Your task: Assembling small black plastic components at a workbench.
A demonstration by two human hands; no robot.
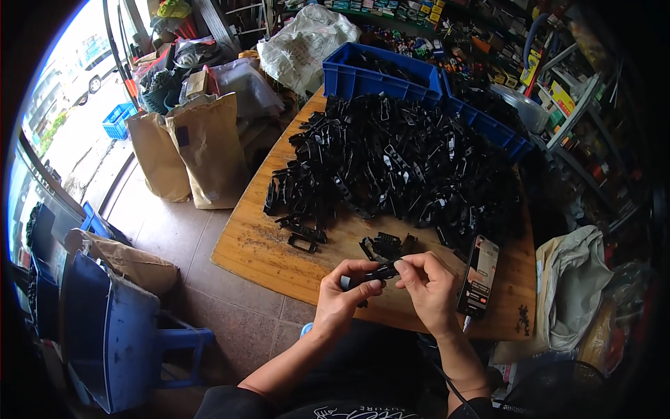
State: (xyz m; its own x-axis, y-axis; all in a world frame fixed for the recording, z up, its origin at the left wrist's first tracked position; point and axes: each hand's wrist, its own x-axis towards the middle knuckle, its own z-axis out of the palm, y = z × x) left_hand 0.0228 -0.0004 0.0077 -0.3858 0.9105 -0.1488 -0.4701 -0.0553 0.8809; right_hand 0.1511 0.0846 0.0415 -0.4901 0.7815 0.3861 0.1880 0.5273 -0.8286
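Over the near edge of the wooden table (244, 234), my two hands meet at a small, long black plastic part (379, 273). My left hand (340, 299) is closed around its left end, thumb along the near side. At the other end, my right hand (431, 288) pinches with thumb and forefinger; the fingertips hide that end. Just beyond my fingers lie a few similar black parts (386, 244), apart from the rest. A large heap of black plastic parts (398, 164) covers the far half of the table.
Right of my right hand lies a phone (480, 276) with a cable. Small black bits (523, 320) sit near the right corner. Blue crates (342, 78) with black parts stand behind the heap. Brown paper bags (209, 153), a blue bin (125, 342) and a blue stool (185, 340) stand left.
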